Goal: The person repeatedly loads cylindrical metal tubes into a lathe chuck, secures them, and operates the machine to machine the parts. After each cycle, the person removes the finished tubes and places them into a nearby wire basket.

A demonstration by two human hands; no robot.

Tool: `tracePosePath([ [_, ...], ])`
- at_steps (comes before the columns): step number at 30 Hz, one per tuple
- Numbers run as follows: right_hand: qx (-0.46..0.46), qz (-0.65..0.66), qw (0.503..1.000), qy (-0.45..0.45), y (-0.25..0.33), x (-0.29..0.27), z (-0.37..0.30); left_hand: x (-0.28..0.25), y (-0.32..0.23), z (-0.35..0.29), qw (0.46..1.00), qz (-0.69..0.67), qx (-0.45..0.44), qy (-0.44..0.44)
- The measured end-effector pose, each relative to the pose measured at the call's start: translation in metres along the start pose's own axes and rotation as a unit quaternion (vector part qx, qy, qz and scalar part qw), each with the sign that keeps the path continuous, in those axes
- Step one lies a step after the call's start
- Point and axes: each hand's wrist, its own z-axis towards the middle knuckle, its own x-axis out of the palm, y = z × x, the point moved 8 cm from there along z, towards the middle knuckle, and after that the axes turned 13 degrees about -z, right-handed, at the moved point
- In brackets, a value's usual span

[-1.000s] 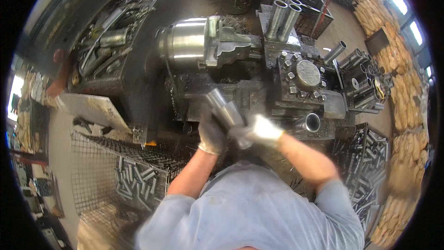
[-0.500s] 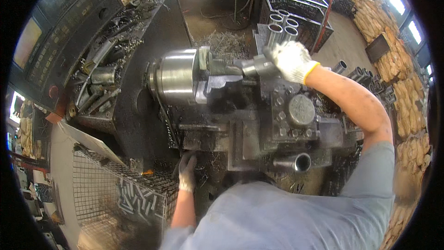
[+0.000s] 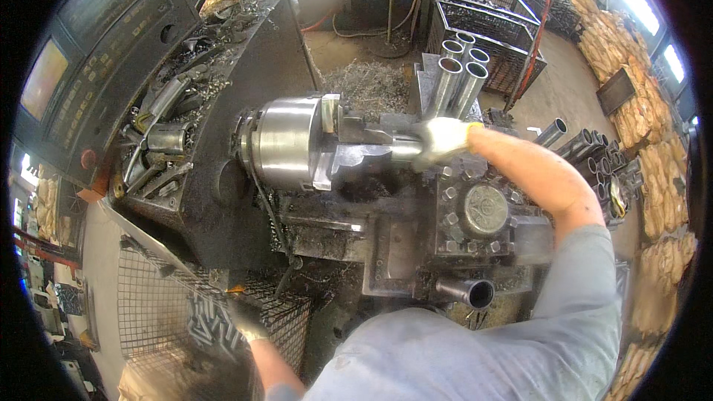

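Note:
My right hand (image 3: 444, 139), in a white work glove, is closed round the right end of a shiny metal tube (image 3: 405, 147). The tube lies level, its left end by the jaws of a lathe chuck (image 3: 286, 139); whether it sits inside them I cannot tell. Blurred by motion, my gloved left hand (image 3: 245, 321) is low on the left, at the edge of a wire basket (image 3: 137, 282); its fingers are not clear. Short metal pieces (image 3: 212, 319) lie in that basket, beside the left hand. Just below my right hand is a square tool post (image 3: 483, 209).
Several upright tubes (image 3: 445, 85) stand behind my right hand. More tubes (image 3: 587, 145) are grouped at the right. A dark tube (image 3: 475, 293) juts out near my body. At the left is a control panel (image 3: 104, 59); metal chips (image 3: 364, 93) lie behind the chuck.
My right hand has moved left and down, bringing the tube closer to the chuck. My left hand has gone from beneath the chuck to the wire basket, leftward and down. The view has shifted slightly.

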Motion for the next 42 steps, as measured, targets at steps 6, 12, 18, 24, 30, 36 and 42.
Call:
tracePosePath([
  [6, 0.053, 0.061, 0.994, 0.072, 0.006, -0.002, 0.017, -0.010, -0.003, 0.018, 0.978, -0.113, -0.148, -0.098],
  [12, -0.012, 0.045, 0.998, -0.051, 0.022, -0.010, 0.020, -0.044, -0.007, 0.055, 0.991, -0.014, -0.091, -0.096],
  [18, 0.131, 0.132, 0.921, -0.342, -0.008, -0.056, -0.161, 0.003, -0.067, 0.005, 0.860, 0.458, 0.158, -0.159],
  [24, 0.266, 0.384, 0.726, -0.504, -0.004, 0.033, -0.318, 0.278, -0.246, -0.092, 0.583, 0.456, 0.665, 0.104],
  [30, 0.331, 0.424, 0.693, -0.479, 0.025, 0.132, -0.367, 0.424, -0.324, 0.084, 0.575, 0.717, 0.392, 0.036],
  [36, 0.343, 0.358, 0.751, -0.436, 0.065, 0.172, -0.409, 0.424, -0.326, 0.071, 0.606, 0.639, 0.471, 0.049],
  [42, 0.335, 0.379, 0.777, -0.374, 0.071, 0.214, -0.391, 0.280, -0.128, -0.167, 0.687, 0.410, 0.488, 0.349],
])
